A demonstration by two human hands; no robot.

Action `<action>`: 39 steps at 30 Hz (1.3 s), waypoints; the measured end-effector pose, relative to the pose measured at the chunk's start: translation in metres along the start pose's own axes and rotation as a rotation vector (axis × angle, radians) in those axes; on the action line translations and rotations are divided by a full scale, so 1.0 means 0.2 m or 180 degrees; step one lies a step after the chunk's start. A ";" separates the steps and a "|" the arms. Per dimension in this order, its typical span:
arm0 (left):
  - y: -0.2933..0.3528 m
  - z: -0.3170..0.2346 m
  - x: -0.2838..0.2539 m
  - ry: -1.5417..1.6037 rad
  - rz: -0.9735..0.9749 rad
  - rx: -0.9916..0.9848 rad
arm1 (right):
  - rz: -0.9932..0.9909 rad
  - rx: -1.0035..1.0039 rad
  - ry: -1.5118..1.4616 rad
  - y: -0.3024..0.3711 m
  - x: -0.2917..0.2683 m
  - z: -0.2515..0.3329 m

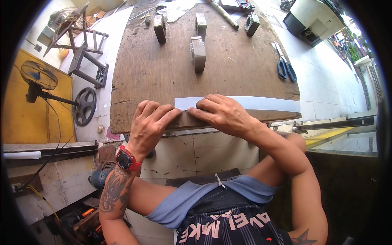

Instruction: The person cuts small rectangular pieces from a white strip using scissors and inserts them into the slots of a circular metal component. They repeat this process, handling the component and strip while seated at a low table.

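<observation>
- A pale grey strip [261,103] lies flat along the near edge of the worn wooden workbench [155,81], its long axis running left to right, ending at the bench's right near corner.
- The right hand [222,114] presses flat on the strip's left end, fingers spread, pinching nothing.
- The left hand [149,124] rests at the bench's near edge just left of that end, its fingertips reaching the strip's end; fingers together, holding nothing.
- Both hands crowd the left end; the long right stretch lies free.
- Metal blocks [198,53] stand toward the far edge, blue-handled scissors [286,67] near the right edge.
- No container is visible on the bench.
</observation>
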State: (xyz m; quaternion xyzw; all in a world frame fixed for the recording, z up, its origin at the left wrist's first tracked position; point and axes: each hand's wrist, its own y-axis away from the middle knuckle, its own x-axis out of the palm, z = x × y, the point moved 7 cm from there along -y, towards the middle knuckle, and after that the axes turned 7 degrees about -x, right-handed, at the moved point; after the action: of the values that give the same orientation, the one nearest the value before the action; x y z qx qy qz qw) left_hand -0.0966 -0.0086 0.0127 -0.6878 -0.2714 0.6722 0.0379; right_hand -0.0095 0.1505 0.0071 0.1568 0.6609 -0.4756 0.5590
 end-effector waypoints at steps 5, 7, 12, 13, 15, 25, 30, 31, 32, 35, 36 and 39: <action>0.00 -0.01 0.00 -0.0051 -0.0012 -0.0033 | 0.0021 -0.0009 0.0020 0.00 0.00 0.00; 0.00 0.00 0.00 -0.0048 0.0021 -0.0041 | 0.0027 -0.0006 0.0019 0.00 0.00 0.00; 0.03 0.00 0.01 -0.0175 0.0068 -0.0115 | 0.0166 0.0074 0.0053 -0.01 0.01 0.00; 0.04 0.00 0.01 -0.0200 0.0048 -0.0181 | 0.0199 0.0105 0.0042 -0.01 0.01 0.00; 0.06 -0.01 0.00 -0.0166 0.0015 -0.0313 | 0.0260 0.0170 0.0022 -0.01 0.01 0.00; 0.20 0.00 -0.03 0.0459 -0.0145 -0.0501 | 0.0328 0.0162 -0.0018 -0.08 0.04 0.05; 0.27 -0.08 -0.05 0.0303 0.0011 -0.0127 | 0.0034 0.0080 -0.0208 -0.19 0.12 0.14; 0.27 -0.08 -0.05 0.0303 0.0020 -0.0093 | 0.0019 0.0147 -0.0199 -0.20 0.13 0.14; 0.27 -0.09 -0.05 0.0314 0.0020 -0.0058 | 0.0012 0.0154 -0.0197 -0.20 0.14 0.14; 0.23 -0.07 -0.04 0.0376 -0.0039 0.0083 | 0.0022 0.0141 -0.0143 -0.20 0.14 0.14; 0.22 -0.06 -0.04 0.0406 -0.0063 0.0137 | 0.0007 0.0130 -0.0129 -0.20 0.13 0.14; 0.20 -0.02 -0.04 0.0603 -0.0101 -0.0056 | 0.0048 -0.0001 0.0061 -0.19 0.10 0.15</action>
State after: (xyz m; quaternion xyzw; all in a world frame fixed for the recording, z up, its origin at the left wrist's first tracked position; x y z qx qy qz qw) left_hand -0.0790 -0.0443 0.0030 -0.7442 -0.2834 0.6010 0.0680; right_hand -0.0257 0.1011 0.0084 0.1662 0.6651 -0.4697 0.5562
